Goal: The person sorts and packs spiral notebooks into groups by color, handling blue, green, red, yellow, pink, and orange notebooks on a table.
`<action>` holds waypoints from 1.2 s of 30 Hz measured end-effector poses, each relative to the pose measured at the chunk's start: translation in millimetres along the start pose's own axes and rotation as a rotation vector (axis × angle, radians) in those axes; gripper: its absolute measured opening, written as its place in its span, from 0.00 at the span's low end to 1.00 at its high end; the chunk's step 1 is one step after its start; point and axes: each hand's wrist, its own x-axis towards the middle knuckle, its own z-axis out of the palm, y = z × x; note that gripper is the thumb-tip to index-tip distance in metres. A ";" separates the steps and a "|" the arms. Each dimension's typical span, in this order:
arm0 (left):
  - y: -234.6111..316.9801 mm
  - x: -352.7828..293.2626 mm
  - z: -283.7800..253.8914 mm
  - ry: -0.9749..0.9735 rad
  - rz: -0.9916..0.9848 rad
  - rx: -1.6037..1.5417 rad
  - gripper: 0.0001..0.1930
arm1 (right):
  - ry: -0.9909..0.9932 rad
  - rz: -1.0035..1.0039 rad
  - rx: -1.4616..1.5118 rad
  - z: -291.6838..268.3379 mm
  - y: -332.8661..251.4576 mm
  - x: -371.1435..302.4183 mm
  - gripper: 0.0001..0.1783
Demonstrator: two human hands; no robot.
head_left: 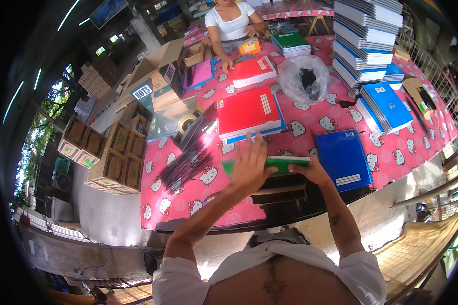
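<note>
A green notebook [280, 165] is held up on edge in front of me, its white page edges along the top. My right hand [313, 170] grips its right end, thumb on the near side. My left hand [250, 161] lies against its left part with fingers stretched out and spread. Just beyond stands a stack of red notebooks [247, 112] with blue ones at the bottom. To the right of my right hand lies a blue notebook [344, 158]. Under the green notebook, a dark box-like block [280, 201] sits at the table's near edge.
Thin black strands [185, 165] lie left, near a tape roll [188, 123]. A clear plastic bag [304, 79], blue notebooks [387, 107] and a tall notebook stack [364, 43] stand right. Across the pink table [208, 175], a person [234, 23] touches another red stack [253, 70]. Cartons [119, 147] are left.
</note>
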 end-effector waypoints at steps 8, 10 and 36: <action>-24.6 14.4 24.1 0.028 -0.053 0.015 0.46 | 0.030 -0.041 0.033 13.5 0.7 -5.3 0.16; -1.3 -22.6 37.8 -0.023 0.003 -0.095 0.45 | 0.063 -0.081 0.086 14.1 -4.9 -4.6 0.15; -36.3 10.8 2.4 -0.207 0.038 -0.554 0.16 | 0.060 -0.064 0.080 8.7 -17.1 -6.1 0.17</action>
